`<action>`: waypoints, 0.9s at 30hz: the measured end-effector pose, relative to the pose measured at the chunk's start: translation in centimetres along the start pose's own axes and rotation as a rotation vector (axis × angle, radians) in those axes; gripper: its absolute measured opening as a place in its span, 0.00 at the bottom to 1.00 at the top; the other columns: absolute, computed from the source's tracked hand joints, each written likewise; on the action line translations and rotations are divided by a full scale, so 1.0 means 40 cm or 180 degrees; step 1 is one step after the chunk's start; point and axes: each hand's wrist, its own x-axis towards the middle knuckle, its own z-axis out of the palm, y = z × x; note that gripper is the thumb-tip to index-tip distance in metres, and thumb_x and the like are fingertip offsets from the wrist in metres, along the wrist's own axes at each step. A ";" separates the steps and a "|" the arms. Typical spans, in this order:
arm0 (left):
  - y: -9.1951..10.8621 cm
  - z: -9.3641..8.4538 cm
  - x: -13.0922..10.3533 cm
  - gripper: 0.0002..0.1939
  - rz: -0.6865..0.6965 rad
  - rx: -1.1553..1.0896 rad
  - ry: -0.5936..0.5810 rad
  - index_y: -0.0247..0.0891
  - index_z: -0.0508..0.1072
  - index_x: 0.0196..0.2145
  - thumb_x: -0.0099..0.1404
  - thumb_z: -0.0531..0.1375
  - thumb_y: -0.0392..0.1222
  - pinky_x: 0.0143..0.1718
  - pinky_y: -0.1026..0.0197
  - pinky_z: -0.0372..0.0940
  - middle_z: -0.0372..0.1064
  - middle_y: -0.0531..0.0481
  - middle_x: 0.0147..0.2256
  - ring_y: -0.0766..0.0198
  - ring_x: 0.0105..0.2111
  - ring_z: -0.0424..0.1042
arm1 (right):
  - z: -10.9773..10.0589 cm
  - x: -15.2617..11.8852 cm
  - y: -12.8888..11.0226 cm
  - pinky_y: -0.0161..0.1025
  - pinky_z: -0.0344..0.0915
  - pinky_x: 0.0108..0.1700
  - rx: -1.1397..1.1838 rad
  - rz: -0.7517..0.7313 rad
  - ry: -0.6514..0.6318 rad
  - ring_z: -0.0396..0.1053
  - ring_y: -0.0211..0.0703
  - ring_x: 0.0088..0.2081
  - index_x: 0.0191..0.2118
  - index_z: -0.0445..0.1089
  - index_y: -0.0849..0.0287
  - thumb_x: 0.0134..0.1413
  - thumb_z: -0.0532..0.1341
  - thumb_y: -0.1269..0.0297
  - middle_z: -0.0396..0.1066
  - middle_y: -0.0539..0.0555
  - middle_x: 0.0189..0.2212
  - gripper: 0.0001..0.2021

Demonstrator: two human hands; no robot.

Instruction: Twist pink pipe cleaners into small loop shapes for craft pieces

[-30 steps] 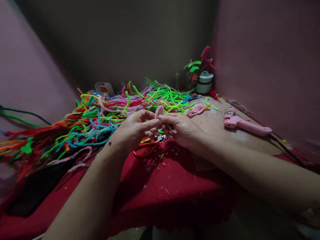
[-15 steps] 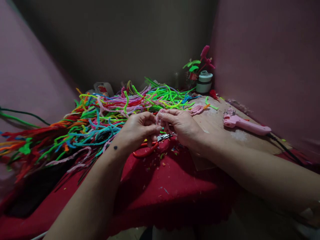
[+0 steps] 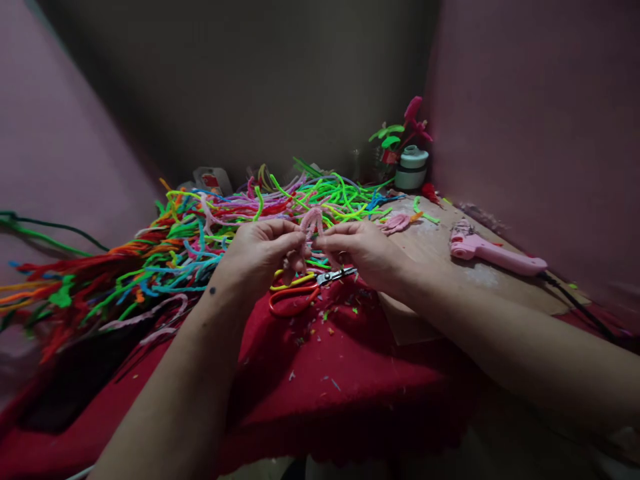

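Observation:
A pink pipe cleaner (image 3: pixel 313 217) is bent into an upright arch between my two hands. My left hand (image 3: pixel 265 250) pinches one side of it between thumb and fingers. On the other side, the fingers of my right hand (image 3: pixel 357 245) are closed on it too. Just below lie scissors (image 3: pixel 295 291) with red and yellow handles, their blades pointing right under my right hand. Behind my hands spreads a large heap of coloured pipe cleaners (image 3: pixel 345 193). A flat pink looped piece (image 3: pixel 397 223) with an orange tip rests right of the heap.
A pink glue gun (image 3: pixel 500 255) with a black cord lies on a brown board (image 3: pixel 440 267) at the right. A white-lidded jar (image 3: pixel 413 167) and pink flowers with green leaves stand at the back. Small clippings dot the red cloth (image 3: pixel 320 380). A dark flat object (image 3: pixel 85 373) is at the left.
My hands have moved slightly apart, and the pink pipe cleaner now shows as an arch above the fingers. More of the scissors is visible. The view has shifted a little.

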 end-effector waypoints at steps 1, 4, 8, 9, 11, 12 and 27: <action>-0.001 -0.003 0.001 0.07 0.0015 0.0014 0.0023 0.34 0.68 0.23 0.55 0.59 0.39 0.14 0.70 0.56 0.65 0.53 0.16 0.70 0.14 0.63 | -0.002 -0.001 -0.003 0.33 0.47 0.21 -0.0181 0.0044 -0.0022 0.52 0.29 0.17 0.18 0.67 0.64 0.43 0.62 0.68 0.59 0.46 0.14 0.08; -0.004 -0.008 0.002 0.05 0.0029 0.0095 0.0056 0.35 0.67 0.23 0.53 0.58 0.37 0.14 0.69 0.56 0.66 0.53 0.15 0.70 0.14 0.63 | -0.004 -0.002 -0.011 0.32 0.49 0.19 -0.0342 0.0137 -0.0274 0.54 0.29 0.16 0.19 0.68 0.63 0.43 0.62 0.68 0.62 0.47 0.14 0.08; 0.002 -0.002 -0.002 0.04 0.0059 0.0226 0.0145 0.36 0.66 0.23 0.53 0.58 0.37 0.14 0.69 0.56 0.66 0.54 0.15 0.70 0.13 0.62 | -0.004 0.000 -0.014 0.32 0.61 0.22 0.0365 0.0094 -0.0352 0.63 0.32 0.19 0.24 0.67 0.62 0.45 0.63 0.65 0.70 0.51 0.20 0.07; 0.005 0.002 -0.005 0.04 0.0073 0.0266 0.0195 0.36 0.66 0.23 0.53 0.58 0.37 0.14 0.69 0.55 0.66 0.54 0.15 0.71 0.12 0.62 | -0.003 0.000 -0.014 0.33 0.63 0.24 0.0594 0.0024 -0.0248 0.65 0.32 0.20 0.25 0.66 0.62 0.44 0.63 0.65 0.71 0.51 0.22 0.07; 0.012 0.012 -0.009 0.04 0.0110 0.0360 0.0281 0.36 0.65 0.23 0.53 0.57 0.36 0.13 0.69 0.54 0.65 0.55 0.14 0.71 0.11 0.60 | -0.004 0.002 -0.013 0.34 0.66 0.28 0.0893 -0.0174 -0.0056 0.67 0.33 0.23 0.26 0.65 0.61 0.43 0.64 0.66 0.72 0.50 0.25 0.07; 0.015 0.016 -0.011 0.04 0.0139 0.0393 0.0302 0.36 0.64 0.22 0.53 0.57 0.35 0.13 0.69 0.54 0.64 0.55 0.14 0.71 0.11 0.60 | -0.004 0.002 -0.012 0.35 0.67 0.30 0.0938 -0.0278 -0.0001 0.67 0.33 0.24 0.27 0.65 0.61 0.43 0.65 0.66 0.73 0.50 0.26 0.07; 0.009 0.046 -0.013 0.02 0.0205 0.0278 0.0524 0.35 0.66 0.25 0.52 0.58 0.33 0.13 0.68 0.63 0.65 0.56 0.14 0.68 0.12 0.65 | 0.019 -0.015 -0.011 0.34 0.62 0.27 -0.0163 -0.0930 0.0513 0.63 0.33 0.23 0.24 0.66 0.60 0.46 0.63 0.65 0.66 0.47 0.21 0.06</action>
